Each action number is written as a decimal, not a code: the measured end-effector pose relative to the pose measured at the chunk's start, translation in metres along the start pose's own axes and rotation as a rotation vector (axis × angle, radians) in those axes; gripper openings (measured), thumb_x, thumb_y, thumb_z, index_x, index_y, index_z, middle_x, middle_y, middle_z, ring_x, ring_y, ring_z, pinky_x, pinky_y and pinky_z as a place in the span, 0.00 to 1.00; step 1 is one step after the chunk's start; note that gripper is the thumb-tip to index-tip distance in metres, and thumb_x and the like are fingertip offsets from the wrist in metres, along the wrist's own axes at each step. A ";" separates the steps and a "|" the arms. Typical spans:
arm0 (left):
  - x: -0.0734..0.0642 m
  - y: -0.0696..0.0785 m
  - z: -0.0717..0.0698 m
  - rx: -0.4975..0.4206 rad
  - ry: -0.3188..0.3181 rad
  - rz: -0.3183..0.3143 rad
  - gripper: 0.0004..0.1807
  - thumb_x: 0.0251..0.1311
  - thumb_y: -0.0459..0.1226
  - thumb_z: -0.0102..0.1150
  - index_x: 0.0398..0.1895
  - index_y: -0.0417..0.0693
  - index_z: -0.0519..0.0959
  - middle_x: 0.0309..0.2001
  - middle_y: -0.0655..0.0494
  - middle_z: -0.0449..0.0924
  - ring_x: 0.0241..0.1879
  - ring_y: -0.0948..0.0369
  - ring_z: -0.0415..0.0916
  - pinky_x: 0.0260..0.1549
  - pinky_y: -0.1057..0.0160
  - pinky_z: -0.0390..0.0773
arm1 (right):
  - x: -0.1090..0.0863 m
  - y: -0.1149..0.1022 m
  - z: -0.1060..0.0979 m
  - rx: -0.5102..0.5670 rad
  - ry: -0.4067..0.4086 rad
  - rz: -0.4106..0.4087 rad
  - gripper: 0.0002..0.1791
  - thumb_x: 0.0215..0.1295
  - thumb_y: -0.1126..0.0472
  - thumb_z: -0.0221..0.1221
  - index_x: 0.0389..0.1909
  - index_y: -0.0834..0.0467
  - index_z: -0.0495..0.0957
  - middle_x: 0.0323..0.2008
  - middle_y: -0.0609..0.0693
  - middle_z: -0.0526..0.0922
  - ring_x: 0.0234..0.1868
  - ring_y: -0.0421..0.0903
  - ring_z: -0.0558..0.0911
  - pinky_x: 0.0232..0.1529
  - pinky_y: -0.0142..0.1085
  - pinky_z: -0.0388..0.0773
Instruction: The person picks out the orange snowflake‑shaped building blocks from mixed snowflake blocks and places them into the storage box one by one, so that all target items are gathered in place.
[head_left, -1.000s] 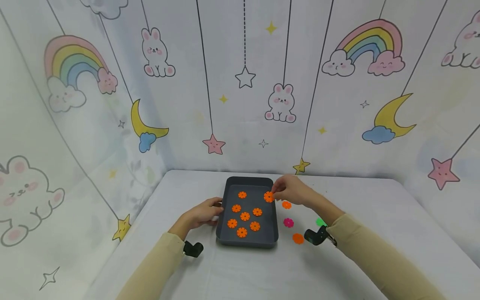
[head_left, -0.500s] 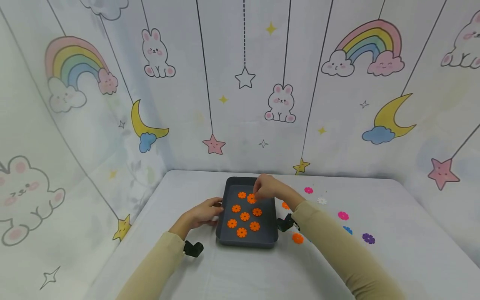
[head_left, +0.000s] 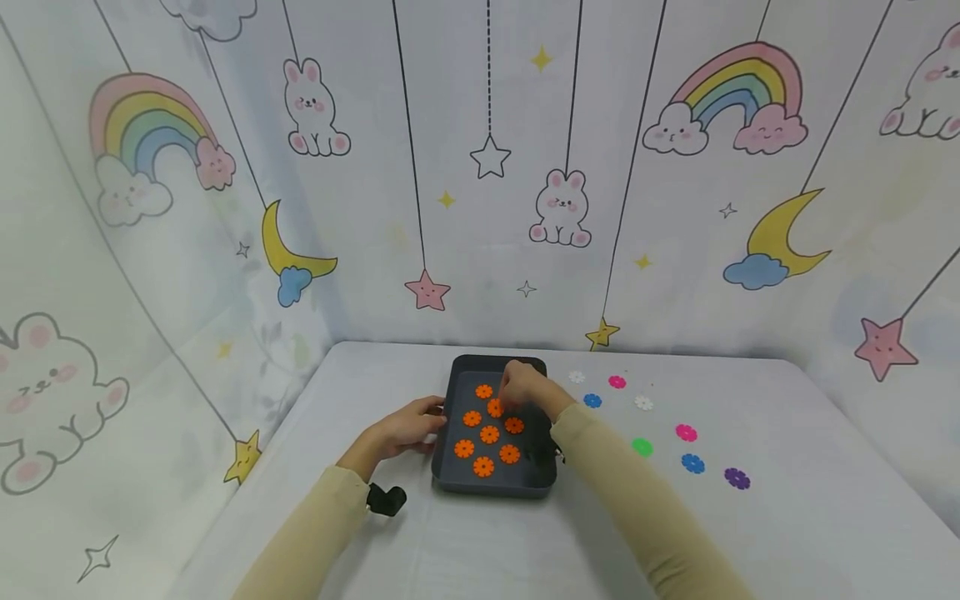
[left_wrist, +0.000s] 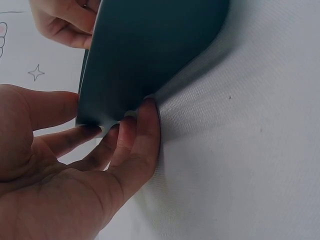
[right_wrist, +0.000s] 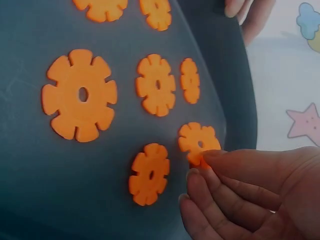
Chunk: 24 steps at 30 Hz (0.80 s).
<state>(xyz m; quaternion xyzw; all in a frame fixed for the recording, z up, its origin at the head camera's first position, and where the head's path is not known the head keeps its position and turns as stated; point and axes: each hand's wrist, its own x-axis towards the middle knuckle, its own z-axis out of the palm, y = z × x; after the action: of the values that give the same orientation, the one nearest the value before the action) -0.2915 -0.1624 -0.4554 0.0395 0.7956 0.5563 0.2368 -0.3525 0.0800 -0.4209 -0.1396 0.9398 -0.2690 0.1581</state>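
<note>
A dark grey rectangular baking tray [head_left: 495,489] lies on the table, holding several orange notched plastic discs [head_left: 489,434], each with a small centre hole. Over the tray's far half, my right hand [head_left: 525,390] pinches one more orange notched disc [right_wrist: 192,139] by its edge between thumb and forefinger, close above the tray floor. My left hand [head_left: 407,427] holds the tray's left side; in the left wrist view its thumb [left_wrist: 55,107] lies at the rim and the fingers [left_wrist: 142,135] are against the outer wall and underside.
Right of the tray, loose notched discs lie scattered on the white cloth: blue [head_left: 692,463], green [head_left: 642,447], purple [head_left: 737,478], pink [head_left: 686,432] and white [head_left: 643,402]. My right sleeve [head_left: 630,492] covers part of that area. A cartoon-printed curtain [head_left: 495,250] stands behind the table.
My right hand has carried the orange disc leftward from the tray's right rim into its far middle, then slightly nearer and lower. The left hand keeps its place on the tray.
</note>
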 end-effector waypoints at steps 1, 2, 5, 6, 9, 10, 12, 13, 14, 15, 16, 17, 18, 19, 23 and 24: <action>0.000 0.000 0.000 0.001 0.002 -0.002 0.29 0.78 0.34 0.47 0.78 0.40 0.59 0.75 0.36 0.60 0.67 0.42 0.70 0.53 0.47 0.83 | 0.001 0.000 0.001 0.000 0.000 0.011 0.05 0.64 0.69 0.65 0.28 0.61 0.87 0.27 0.51 0.86 0.28 0.47 0.84 0.34 0.39 0.84; -0.001 0.000 0.001 -0.002 0.005 -0.006 0.29 0.78 0.34 0.47 0.78 0.40 0.59 0.75 0.37 0.61 0.66 0.43 0.70 0.53 0.47 0.83 | 0.002 0.000 0.003 0.000 -0.001 0.020 0.05 0.63 0.69 0.66 0.28 0.61 0.87 0.27 0.51 0.86 0.28 0.47 0.84 0.34 0.39 0.85; -0.001 0.000 0.001 0.000 0.009 -0.002 0.29 0.77 0.34 0.47 0.78 0.40 0.60 0.74 0.37 0.61 0.66 0.43 0.71 0.53 0.47 0.83 | 0.003 0.001 0.005 0.008 -0.003 0.041 0.05 0.63 0.69 0.67 0.27 0.62 0.87 0.26 0.51 0.86 0.28 0.47 0.85 0.33 0.38 0.85; -0.001 -0.001 0.001 -0.001 0.011 -0.002 0.29 0.77 0.34 0.47 0.78 0.40 0.60 0.74 0.37 0.62 0.66 0.43 0.71 0.53 0.47 0.83 | 0.004 0.001 0.005 0.011 0.001 0.046 0.05 0.63 0.69 0.67 0.27 0.62 0.87 0.25 0.51 0.86 0.28 0.47 0.85 0.33 0.38 0.85; -0.001 0.000 0.002 0.003 0.008 0.004 0.28 0.77 0.34 0.47 0.78 0.40 0.60 0.74 0.37 0.62 0.65 0.43 0.72 0.52 0.47 0.83 | 0.002 0.001 0.004 0.010 0.011 0.065 0.05 0.62 0.68 0.69 0.27 0.62 0.86 0.26 0.51 0.86 0.29 0.48 0.86 0.33 0.38 0.85; -0.001 0.000 0.002 0.008 0.005 0.007 0.28 0.77 0.34 0.47 0.78 0.40 0.60 0.74 0.37 0.62 0.65 0.43 0.72 0.52 0.47 0.83 | 0.001 0.001 0.003 0.006 0.013 0.069 0.05 0.61 0.68 0.70 0.27 0.61 0.86 0.26 0.51 0.86 0.29 0.48 0.86 0.34 0.38 0.86; -0.001 0.001 0.002 0.010 0.003 0.005 0.28 0.77 0.34 0.47 0.78 0.40 0.60 0.74 0.37 0.62 0.66 0.43 0.71 0.53 0.47 0.83 | -0.003 0.001 -0.002 0.003 0.007 0.067 0.04 0.61 0.67 0.71 0.29 0.62 0.86 0.28 0.52 0.86 0.31 0.49 0.87 0.34 0.39 0.86; -0.001 0.001 0.002 0.010 0.002 0.004 0.28 0.77 0.34 0.47 0.78 0.40 0.60 0.74 0.37 0.62 0.66 0.43 0.71 0.53 0.47 0.83 | -0.005 0.001 -0.006 0.006 0.001 0.060 0.04 0.60 0.67 0.71 0.30 0.62 0.86 0.29 0.53 0.87 0.32 0.51 0.88 0.35 0.39 0.87; -0.001 0.001 0.002 0.014 0.003 0.004 0.28 0.78 0.34 0.47 0.78 0.40 0.60 0.74 0.37 0.62 0.66 0.43 0.71 0.53 0.48 0.83 | -0.007 0.001 -0.010 0.007 -0.004 0.050 0.04 0.60 0.66 0.71 0.31 0.62 0.87 0.30 0.53 0.87 0.33 0.51 0.88 0.35 0.40 0.87; -0.001 0.001 0.002 0.019 0.005 0.007 0.28 0.77 0.34 0.47 0.78 0.40 0.60 0.74 0.37 0.62 0.66 0.43 0.71 0.53 0.48 0.83 | -0.010 0.002 -0.014 -0.005 -0.007 0.030 0.04 0.60 0.65 0.71 0.32 0.62 0.87 0.31 0.53 0.87 0.34 0.52 0.88 0.36 0.41 0.87; -0.001 0.001 0.002 0.017 0.009 0.005 0.28 0.77 0.34 0.47 0.78 0.40 0.60 0.74 0.37 0.62 0.66 0.43 0.71 0.53 0.48 0.83 | -0.013 0.003 -0.019 -0.014 -0.009 0.010 0.05 0.60 0.64 0.72 0.33 0.62 0.88 0.33 0.53 0.87 0.34 0.52 0.88 0.36 0.41 0.87; -0.001 0.001 0.002 0.015 0.012 0.004 0.28 0.77 0.34 0.47 0.77 0.40 0.61 0.74 0.37 0.62 0.66 0.43 0.71 0.53 0.48 0.83 | -0.015 0.005 -0.023 -0.019 -0.007 -0.010 0.06 0.60 0.63 0.72 0.34 0.62 0.88 0.33 0.53 0.87 0.34 0.52 0.88 0.36 0.41 0.87; -0.001 0.001 0.002 0.015 0.014 0.004 0.28 0.77 0.34 0.47 0.77 0.40 0.61 0.74 0.37 0.62 0.65 0.43 0.71 0.53 0.48 0.83 | -0.017 0.008 -0.027 -0.032 0.002 -0.032 0.08 0.60 0.61 0.72 0.35 0.62 0.87 0.34 0.53 0.87 0.34 0.51 0.87 0.36 0.40 0.87; 0.000 0.001 0.001 0.014 0.016 0.005 0.28 0.77 0.34 0.47 0.77 0.40 0.61 0.74 0.37 0.63 0.65 0.44 0.72 0.52 0.48 0.83 | -0.021 0.010 -0.031 -0.052 0.013 -0.056 0.09 0.61 0.60 0.72 0.36 0.62 0.87 0.35 0.52 0.86 0.34 0.50 0.86 0.36 0.40 0.86; 0.000 0.000 0.002 0.012 0.013 0.005 0.28 0.77 0.34 0.48 0.77 0.40 0.62 0.73 0.38 0.63 0.65 0.44 0.72 0.52 0.47 0.83 | -0.038 0.022 -0.044 -0.090 0.063 -0.135 0.14 0.62 0.56 0.72 0.41 0.62 0.85 0.39 0.51 0.84 0.38 0.47 0.82 0.41 0.41 0.84; 0.000 -0.001 0.002 0.013 0.010 0.005 0.28 0.77 0.34 0.48 0.77 0.40 0.62 0.73 0.38 0.63 0.65 0.44 0.72 0.51 0.47 0.83 | -0.043 0.026 -0.047 -0.093 0.077 -0.155 0.15 0.62 0.56 0.71 0.42 0.63 0.84 0.40 0.52 0.83 0.39 0.47 0.81 0.42 0.41 0.83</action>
<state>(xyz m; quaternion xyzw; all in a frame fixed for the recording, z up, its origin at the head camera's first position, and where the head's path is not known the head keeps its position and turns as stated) -0.2906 -0.1612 -0.4564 0.0403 0.8001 0.5521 0.2309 -0.3349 0.1376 -0.3879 -0.2087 0.9430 -0.2416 0.0939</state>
